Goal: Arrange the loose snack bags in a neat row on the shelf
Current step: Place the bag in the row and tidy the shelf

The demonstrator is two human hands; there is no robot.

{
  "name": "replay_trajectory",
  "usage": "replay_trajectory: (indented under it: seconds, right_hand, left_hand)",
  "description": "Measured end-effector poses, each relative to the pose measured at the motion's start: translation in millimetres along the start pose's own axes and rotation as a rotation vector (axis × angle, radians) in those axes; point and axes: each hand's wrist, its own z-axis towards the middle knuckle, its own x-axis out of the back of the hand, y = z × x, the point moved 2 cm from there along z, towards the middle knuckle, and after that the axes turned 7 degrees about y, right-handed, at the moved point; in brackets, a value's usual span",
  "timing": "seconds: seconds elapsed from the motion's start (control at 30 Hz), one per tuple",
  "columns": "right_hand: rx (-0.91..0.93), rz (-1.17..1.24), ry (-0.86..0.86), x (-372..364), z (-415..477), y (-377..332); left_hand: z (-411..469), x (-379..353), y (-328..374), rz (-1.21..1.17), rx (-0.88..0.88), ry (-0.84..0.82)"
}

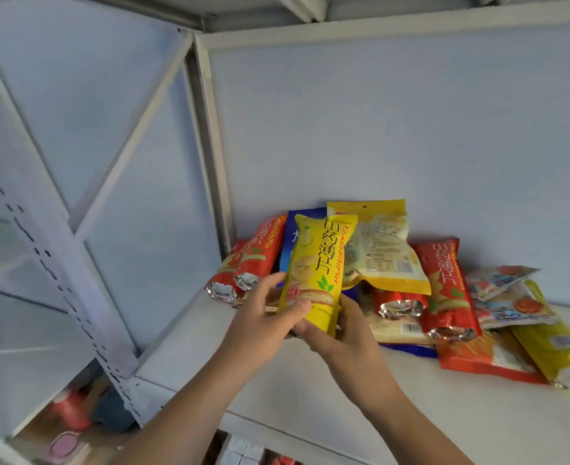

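Observation:
A tall yellow snack bag with red lettering stands upright above the white shelf. My left hand grips its lower left side. My right hand holds its bottom from the right and underneath. Behind it, two red bags lean in the shelf's left back corner, with a blue bag beside them. A wide yellow bag leans on the back wall. More red bags, a pale printed bag and a yellow bag lie in a loose heap to the right.
A white metal upright and diagonal braces frame the shelf on the left. The back panel is plain pale blue. Lower shelves at the bottom left hold blurred red and dark items.

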Motion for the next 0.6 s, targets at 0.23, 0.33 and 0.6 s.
replay_trajectory:
  seconds: [0.23, 0.33, 0.6]
  right_hand:
    - [0.025, -0.155, -0.041, -31, 43, -14]
    - [0.057, -0.230, 0.044, -45, 71, -25]
    - [0.005, -0.840, 0.145, -71, 144, -29]
  left_hand:
    - [43, 32, 1, 0.100, -0.115, 0.173]
    - [68, 38, 10, 0.185, -0.197, 0.186]
    - [136, 50, 5, 0.312, -0.238, 0.045]
